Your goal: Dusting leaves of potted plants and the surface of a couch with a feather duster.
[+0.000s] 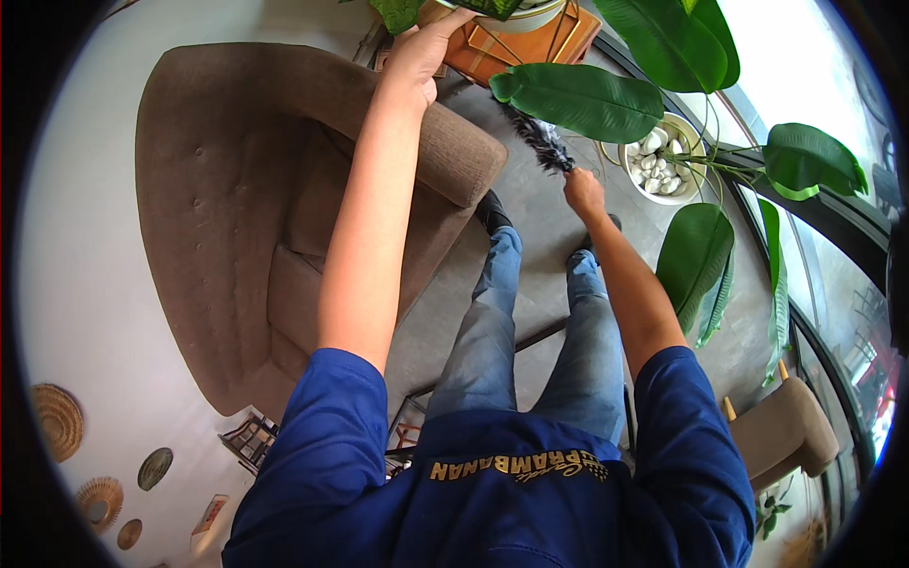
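Note:
My right hand (584,193) is closed round the handle of a feather duster (543,142) with dark grey and whitish feathers. The duster points up and left, its far end by a long, broad green leaf (592,102). At the top edge, past the sofa arm, my left hand (418,62) reaches out with its thumb side against a dark green leaf (494,7). Some of its fingers are hidden, and it seems to grip that leaf. Next to it, a white plant pot (532,17) stands over a brown wooden surface (492,55).
A brown tufted sofa (227,170) fills the left side, its arm (459,156) close to my legs. At right, a large-leaved plant grows beside a white pot of pale stones (661,168), along the windows. A beige chair (781,431) stands lower right. Woven discs (59,421) hang on the wall.

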A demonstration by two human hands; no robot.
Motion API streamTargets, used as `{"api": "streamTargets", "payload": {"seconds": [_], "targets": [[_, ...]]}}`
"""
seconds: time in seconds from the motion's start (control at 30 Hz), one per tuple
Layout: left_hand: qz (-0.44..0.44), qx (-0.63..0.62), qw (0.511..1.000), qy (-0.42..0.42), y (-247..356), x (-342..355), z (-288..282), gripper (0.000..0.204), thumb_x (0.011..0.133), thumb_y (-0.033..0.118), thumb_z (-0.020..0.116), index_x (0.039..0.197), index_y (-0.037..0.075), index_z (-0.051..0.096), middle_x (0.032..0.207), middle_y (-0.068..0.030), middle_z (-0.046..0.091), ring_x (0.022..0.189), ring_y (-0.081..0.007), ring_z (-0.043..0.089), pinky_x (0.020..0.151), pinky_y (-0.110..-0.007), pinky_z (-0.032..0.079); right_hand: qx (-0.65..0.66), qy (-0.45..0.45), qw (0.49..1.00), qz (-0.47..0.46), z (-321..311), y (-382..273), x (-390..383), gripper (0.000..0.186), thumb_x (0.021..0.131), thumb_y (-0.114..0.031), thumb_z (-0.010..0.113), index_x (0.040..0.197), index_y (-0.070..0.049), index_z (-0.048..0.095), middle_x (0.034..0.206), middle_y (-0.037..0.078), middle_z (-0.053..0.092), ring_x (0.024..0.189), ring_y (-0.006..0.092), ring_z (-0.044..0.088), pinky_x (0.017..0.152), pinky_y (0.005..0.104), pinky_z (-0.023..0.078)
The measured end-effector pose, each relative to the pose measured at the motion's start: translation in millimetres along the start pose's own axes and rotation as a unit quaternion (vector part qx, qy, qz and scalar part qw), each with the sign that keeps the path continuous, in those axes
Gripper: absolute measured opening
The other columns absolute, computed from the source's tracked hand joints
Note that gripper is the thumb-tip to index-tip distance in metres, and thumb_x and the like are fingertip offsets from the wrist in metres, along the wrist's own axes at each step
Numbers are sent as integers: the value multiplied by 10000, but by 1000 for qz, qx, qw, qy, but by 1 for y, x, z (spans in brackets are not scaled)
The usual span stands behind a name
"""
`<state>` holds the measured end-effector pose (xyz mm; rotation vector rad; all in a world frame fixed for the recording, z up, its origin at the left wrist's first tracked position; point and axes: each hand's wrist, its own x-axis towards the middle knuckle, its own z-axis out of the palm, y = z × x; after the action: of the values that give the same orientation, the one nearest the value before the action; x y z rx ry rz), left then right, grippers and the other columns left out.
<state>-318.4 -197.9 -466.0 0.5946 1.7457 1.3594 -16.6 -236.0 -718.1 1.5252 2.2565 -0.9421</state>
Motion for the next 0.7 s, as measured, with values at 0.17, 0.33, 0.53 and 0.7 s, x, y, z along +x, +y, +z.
{"api": "streamTargets", "payload": {"seconds": [0.17, 0.33, 0.53, 0.7], "targets": [[18, 20, 999, 24, 8, -6, 5, 946, 699, 406, 831, 1412, 23, 343, 1443, -79, 395, 1347, -178, 303, 1117, -341, 154, 28, -24, 999, -3, 19, -3, -19, 333, 936, -314, 510, 887, -15, 650, 861, 241, 659, 806, 419, 650, 690, 502, 525], [-14, -13, 1000, -2, 2, -9, 5, 966, 745, 455, 780, 1410, -51, 294, 1453, -152, 359, 1343, -228, 314, 1114, -336, 194, 111, -24, 987, 111, 33, -11, -34, 372, 928, -333, 526, 907, 20, 641, 911, 266, 649, 870, 447, 628, 750, 533, 499], [50, 126, 990, 24, -53, 4, 9, 640, 1005, 455, 299, 1377, -63, 356, 1407, -180, 423, 1304, -242, 392, 1086, -334, 279, 736, -310, 579, 163, 3, -46, -134, 188, 979, -216, 487, 1078, -61, 525, 667, -3, 443, 519, 126, 424, 481, 277, 392], [45, 419, 907, -5, -73, -25, 19, 667, 983, 529, 299, 1392, 13, 411, 1395, -205, 455, 1317, -333, 404, 1085, -410, 299, 822, -157, 495, 233, -31, -95, -205, 178, 986, -271, 490, 974, -94, 493, 645, -11, 427, 487, 97, 408, 437, 252, 356]]}}
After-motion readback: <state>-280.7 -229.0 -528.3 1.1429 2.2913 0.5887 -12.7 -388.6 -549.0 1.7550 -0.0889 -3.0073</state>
